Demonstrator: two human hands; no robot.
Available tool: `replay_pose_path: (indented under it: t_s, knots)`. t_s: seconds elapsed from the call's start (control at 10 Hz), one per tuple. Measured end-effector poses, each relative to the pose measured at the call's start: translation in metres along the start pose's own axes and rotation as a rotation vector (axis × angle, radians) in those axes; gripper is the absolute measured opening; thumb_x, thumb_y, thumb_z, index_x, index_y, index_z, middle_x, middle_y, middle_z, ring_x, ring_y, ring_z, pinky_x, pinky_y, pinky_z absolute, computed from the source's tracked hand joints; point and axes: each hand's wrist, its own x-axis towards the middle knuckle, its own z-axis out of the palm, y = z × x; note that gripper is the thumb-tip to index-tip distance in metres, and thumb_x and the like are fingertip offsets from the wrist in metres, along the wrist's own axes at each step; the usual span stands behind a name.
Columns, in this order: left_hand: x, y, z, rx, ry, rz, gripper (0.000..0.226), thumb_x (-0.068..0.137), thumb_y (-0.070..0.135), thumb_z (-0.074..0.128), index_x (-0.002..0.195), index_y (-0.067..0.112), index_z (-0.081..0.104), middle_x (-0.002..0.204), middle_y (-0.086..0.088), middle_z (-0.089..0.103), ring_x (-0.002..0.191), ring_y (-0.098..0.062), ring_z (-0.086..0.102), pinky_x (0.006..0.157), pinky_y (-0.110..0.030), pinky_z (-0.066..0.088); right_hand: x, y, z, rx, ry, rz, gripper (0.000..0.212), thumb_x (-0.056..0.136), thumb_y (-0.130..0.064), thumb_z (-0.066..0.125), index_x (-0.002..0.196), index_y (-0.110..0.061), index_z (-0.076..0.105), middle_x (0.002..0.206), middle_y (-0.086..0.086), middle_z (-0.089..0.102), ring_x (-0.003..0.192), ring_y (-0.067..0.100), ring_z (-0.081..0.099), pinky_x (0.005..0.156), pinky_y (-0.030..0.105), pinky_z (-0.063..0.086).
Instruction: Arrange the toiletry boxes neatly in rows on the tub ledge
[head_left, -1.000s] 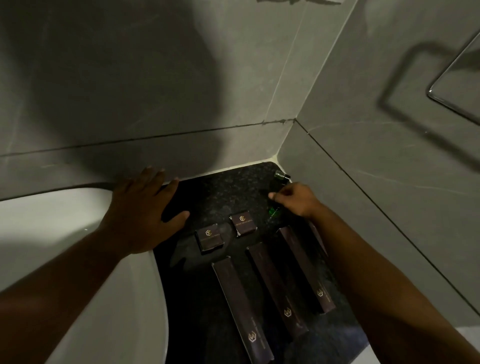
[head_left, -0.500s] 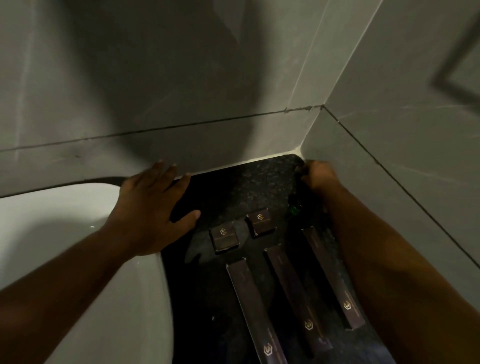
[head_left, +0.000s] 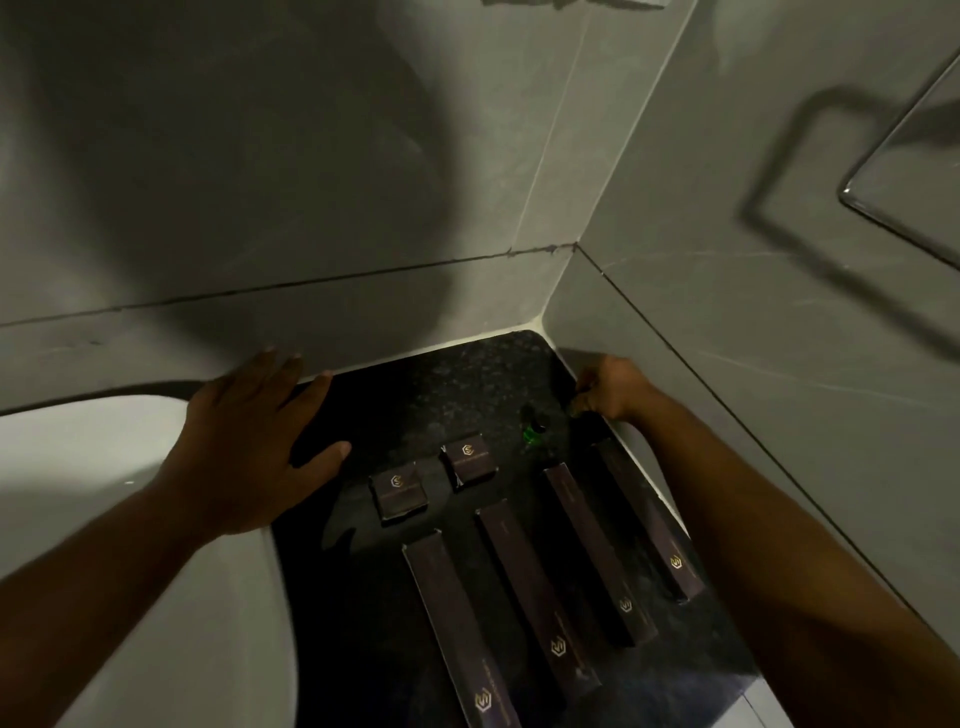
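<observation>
Fingers (head_left: 270, 374) of the left hand (head_left: 244, 447) are spread flat and open, pressed on the far left edge of the black ledge (head_left: 457, 384) where it meets the white tub (head_left: 104, 519), with nothing gripped. The right hand (head_left: 610, 387) is curled closed at about two o'clock on the ledge, tight against the grey wall (head_left: 753, 415); whether something small is pinched in it cannot be told, since the fingertips are turned away and lost in shadow. Two small square boxes (head_left: 399, 493) (head_left: 470, 460) are seen side by side near the ledge's centre, close together but apart. Four long boxes are laid in a row toward six o'clock, roughly parallel and slightly angled: the leftmost (head_left: 457, 634) is cut off by the bottom edge, the second (head_left: 535, 597) and third (head_left: 597, 556) are shown whole, and the fourth (head_left: 644, 525) is set along the wall side, its far end dim and its near end partly covered by the right forearm. A small dark object with a green glint (head_left: 532, 428) is set at one o'clock between the boxes and the right hand; what it is cannot be made out. A glass panel edge (head_left: 904, 171) is cut off at the upper right.
</observation>
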Motion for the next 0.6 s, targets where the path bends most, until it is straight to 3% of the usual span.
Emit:
replay_pose_path:
  t_s: [0.2,0.6]
  knots:
    - [0.001,-0.0004,0.0021,0.002,0.005,-0.006,0.09,0.082,0.075,0.012,0.142,0.016,0.045,0.147,-0.019,0.047,0.142,-0.038,0.033,0.104,-0.057,0.038,-0.0034,0.0032,0.0091,-0.04,0.002,0.009,0.035,0.076,-0.018,0.075,0.109,-0.009,0.069,0.113,0.015,0.066,0.103,0.028,0.062,0.087,0.033,0.05]
    - [0.0012,-0.0017,0.0038,0.004,-0.037,-0.034,0.091,0.082,0.076,0.009,0.141,0.017,0.045,0.149,-0.016,0.044,0.142,-0.037,0.033,0.105,-0.055,0.036,-0.0054,-0.0002,0.0093,-0.081,0.02,0.008,0.045,0.075,-0.023,0.077,0.117,-0.011,0.065,0.118,0.014,0.064,0.105,0.028,0.061,0.082,0.031,0.048]
